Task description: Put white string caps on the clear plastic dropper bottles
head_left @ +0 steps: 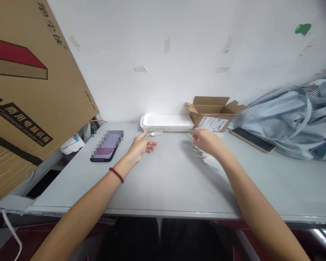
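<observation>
My left hand [142, 145] rests on the grey table [163, 181] with its fingers loosely apart. Its fingertips reach toward a small white object [156, 133] lying just in front of a stack of white trays [167, 122]. My right hand [205, 140] hovers near the trays' right end, fingers pinched on something thin and pale that trails below the hand [197, 150]; I cannot make out what it is. A red bead bracelet [116, 174] circles my left wrist.
A black phone [107, 146] lies left of my left hand. An open cardboard box [213, 114] stands at the back, with another phone [252, 139] and a pale blue bag [290, 117] to its right. A large cardboard carton [24, 83] leans at left.
</observation>
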`<action>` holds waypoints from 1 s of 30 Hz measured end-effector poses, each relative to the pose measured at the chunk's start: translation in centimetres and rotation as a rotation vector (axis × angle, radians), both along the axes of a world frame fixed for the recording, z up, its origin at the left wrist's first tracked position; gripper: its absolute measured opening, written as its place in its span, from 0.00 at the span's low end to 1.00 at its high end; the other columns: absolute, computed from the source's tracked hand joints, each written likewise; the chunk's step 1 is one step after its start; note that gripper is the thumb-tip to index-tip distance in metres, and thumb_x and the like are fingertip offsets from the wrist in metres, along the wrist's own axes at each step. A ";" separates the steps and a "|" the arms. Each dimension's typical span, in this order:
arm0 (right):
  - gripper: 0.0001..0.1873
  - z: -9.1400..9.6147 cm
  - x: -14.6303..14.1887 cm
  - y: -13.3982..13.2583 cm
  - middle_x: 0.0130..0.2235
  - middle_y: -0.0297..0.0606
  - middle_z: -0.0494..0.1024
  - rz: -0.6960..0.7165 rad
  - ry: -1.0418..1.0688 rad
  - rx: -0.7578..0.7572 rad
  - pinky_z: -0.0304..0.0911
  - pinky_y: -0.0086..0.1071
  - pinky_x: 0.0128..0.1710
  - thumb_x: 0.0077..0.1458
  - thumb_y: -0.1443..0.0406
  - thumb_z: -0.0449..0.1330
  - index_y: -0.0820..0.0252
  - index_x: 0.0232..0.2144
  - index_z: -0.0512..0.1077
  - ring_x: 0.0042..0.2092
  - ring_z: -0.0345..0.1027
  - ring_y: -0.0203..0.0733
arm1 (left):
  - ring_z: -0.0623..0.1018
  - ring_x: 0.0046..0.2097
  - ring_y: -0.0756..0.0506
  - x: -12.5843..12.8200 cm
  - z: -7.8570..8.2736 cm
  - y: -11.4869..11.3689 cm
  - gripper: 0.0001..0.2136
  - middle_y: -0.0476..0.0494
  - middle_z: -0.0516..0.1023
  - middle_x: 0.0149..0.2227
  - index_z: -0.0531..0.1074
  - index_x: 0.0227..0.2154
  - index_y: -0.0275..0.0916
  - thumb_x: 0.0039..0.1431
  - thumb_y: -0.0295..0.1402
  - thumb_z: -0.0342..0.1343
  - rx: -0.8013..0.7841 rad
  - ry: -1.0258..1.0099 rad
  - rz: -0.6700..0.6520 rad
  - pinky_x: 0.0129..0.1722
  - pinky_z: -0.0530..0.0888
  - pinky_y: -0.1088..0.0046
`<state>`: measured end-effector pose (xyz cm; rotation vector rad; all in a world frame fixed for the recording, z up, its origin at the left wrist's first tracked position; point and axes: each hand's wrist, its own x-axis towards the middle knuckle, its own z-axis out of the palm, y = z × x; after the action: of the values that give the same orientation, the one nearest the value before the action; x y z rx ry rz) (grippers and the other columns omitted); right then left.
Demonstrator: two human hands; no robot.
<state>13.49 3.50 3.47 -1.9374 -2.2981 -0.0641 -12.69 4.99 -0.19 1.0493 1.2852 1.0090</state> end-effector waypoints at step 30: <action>0.09 -0.1 -3.5 -1.8 0.38 0.36 0.75 0.288 0.776 -0.073 0.61 0.32 0.37 0.48 0.67 0.58 0.59 0.35 0.69 0.36 0.68 0.38 | 0.74 0.24 0.51 1.8 0.2 -1.4 0.16 0.42 0.77 0.30 0.70 0.46 0.33 0.57 0.36 0.54 0.127 0.068 -0.292 0.21 0.67 0.77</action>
<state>9.95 1.68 3.41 -1.2875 -1.9964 0.6781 -10.92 3.58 -0.02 1.3357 1.0931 0.8458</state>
